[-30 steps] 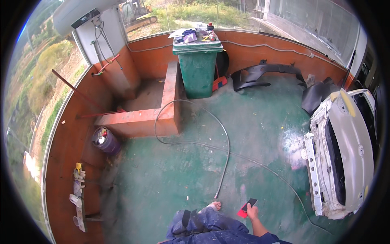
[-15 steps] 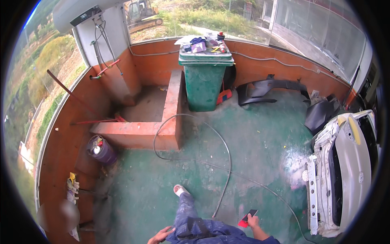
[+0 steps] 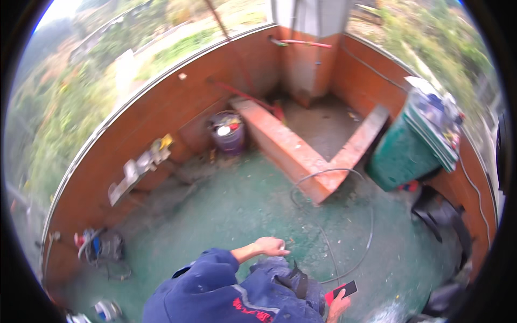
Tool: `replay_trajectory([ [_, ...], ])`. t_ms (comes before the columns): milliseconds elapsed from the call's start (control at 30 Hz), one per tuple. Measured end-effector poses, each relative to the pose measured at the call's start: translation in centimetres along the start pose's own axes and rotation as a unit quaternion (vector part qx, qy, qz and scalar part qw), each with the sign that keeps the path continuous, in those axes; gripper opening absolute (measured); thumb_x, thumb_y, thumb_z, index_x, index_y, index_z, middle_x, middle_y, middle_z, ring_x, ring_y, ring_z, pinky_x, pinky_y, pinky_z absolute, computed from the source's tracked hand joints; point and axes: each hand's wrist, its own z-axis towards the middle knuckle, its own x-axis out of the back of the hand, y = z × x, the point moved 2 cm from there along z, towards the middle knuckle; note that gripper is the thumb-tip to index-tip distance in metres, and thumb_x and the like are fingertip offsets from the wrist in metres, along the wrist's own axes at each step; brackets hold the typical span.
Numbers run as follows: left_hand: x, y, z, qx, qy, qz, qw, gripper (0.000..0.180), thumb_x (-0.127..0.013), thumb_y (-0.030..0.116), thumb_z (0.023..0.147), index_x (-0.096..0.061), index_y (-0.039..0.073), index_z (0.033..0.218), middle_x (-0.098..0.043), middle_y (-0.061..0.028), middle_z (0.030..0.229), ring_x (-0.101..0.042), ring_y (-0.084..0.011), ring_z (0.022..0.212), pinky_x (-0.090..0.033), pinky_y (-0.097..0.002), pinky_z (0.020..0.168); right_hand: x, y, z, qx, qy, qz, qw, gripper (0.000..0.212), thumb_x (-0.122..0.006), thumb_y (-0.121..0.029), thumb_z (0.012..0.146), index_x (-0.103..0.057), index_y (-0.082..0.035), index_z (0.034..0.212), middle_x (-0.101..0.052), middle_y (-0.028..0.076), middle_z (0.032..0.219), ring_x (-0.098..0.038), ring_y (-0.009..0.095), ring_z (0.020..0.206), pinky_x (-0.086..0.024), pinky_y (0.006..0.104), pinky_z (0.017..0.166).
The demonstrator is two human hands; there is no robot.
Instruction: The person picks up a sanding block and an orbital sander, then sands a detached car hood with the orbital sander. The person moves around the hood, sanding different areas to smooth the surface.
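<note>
My right hand (image 3: 338,306) holds a flat rectangular block (image 3: 344,291), black on one face and red along the near side. Its exact kind does not show. My left hand (image 3: 271,246) is held out in front of my body, above the green floor. Its fingers curl inward, with a small pale spot at the tips that I cannot make out. Below it are my dusty blue trousers, partly covered by the dark blue jacket (image 3: 210,293). A grey hose (image 3: 371,226) loops over the floor ahead of my right hand.
An orange-topped low kerb (image 3: 291,145) juts from the corner beside a purple bucket (image 3: 230,141). A green bin (image 3: 401,153) stands right, near a black bumper (image 3: 439,212). Along the left wall are a shelf with gloves (image 3: 142,164) and a corded machine (image 3: 99,247).
The view has swung left, bringing the left wall and corded machine into sight. My left hand has moved up and forward from the lower edge. The right hand still holds the block.
</note>
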Motion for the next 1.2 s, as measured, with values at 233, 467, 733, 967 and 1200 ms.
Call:
replay_trajectory([
  [233, 1.4, 14.2, -0.5, -0.311, 0.315, -0.371, 0.816, 0.106, -0.072, 0.059, 0.092, -0.015, 0.005, 0.165, -0.044, -0.0296, 0.151, -0.045, -0.039, 0.14, -0.035, -0.0448, 0.117, -3.3, -29.0, 2.1, 0.238, -0.289, -0.165, 0.913, 0.035, -0.067, -0.031, 0.092, -0.069, 0.003, 0.101, -0.069, 0.027, 0.093, -0.067, 0.045, 0.092, -0.051, 0.0519, 0.08],
  [467, 1.8, 9.1, -3.5, -0.137, 0.376, -0.723, 0.563, 0.086, -0.071, 0.05, 0.096, -0.032, 0.01, 0.161, -0.051, -0.0204, 0.147, -0.052, -0.0288, 0.135, -0.041, -0.0406, 0.113, -6.2, -36.8, 4.5, 0.448, -0.557, -0.114, 0.69, 0.04, -0.077, -0.035, 0.085, -0.069, -0.003, 0.107, -0.067, 0.019, 0.107, -0.066, 0.039, 0.102, -0.053, 0.0479, 0.088],
  [733, -1.7, 5.5, -10.5, -0.127, 0.497, -0.744, 0.429, 0.077, -0.076, 0.035, 0.096, -0.037, 0.012, 0.158, -0.058, -0.013, 0.133, -0.058, -0.0207, 0.123, -0.049, -0.0369, 0.103, -14.7, -42.2, 2.1, 0.576, -0.641, -0.135, 0.488, 0.027, -0.056, -0.023, 0.097, -0.068, -0.003, 0.111, -0.067, 0.022, 0.112, -0.063, 0.041, 0.109, -0.051, 0.0498, 0.095],
  [967, -7.3, -4.7, -13.3, -0.154, 0.588, -0.722, 0.33, 0.075, -0.08, 0.039, 0.092, -0.046, 0.01, 0.151, -0.066, -0.0069, 0.119, -0.06, -0.0138, 0.111, -0.048, -0.0331, 0.099, -19.5, -48.8, -10.0, 0.672, -0.693, -0.127, 0.228, 0.02, -0.064, -0.025, 0.093, -0.074, -0.009, 0.098, -0.069, 0.018, 0.104, -0.066, 0.036, 0.099, -0.055, 0.044, 0.081],
  [1200, -17.2, -12.9, -23.9, -0.036, 0.701, -0.699, 0.138, 0.063, -0.079, 0.043, 0.092, -0.055, 0.012, 0.141, -0.065, -0.0064, 0.109, -0.061, -0.0142, 0.101, -0.051, -0.0318, 0.088, -23.0, -54.3, -25.8, 0.473, -0.845, -0.235, 0.09, 0.033, -0.064, -0.022, 0.102, -0.07, -0.006, 0.129, -0.067, 0.016, 0.126, -0.064, 0.029, 0.117, -0.051, 0.0386, 0.1],
])
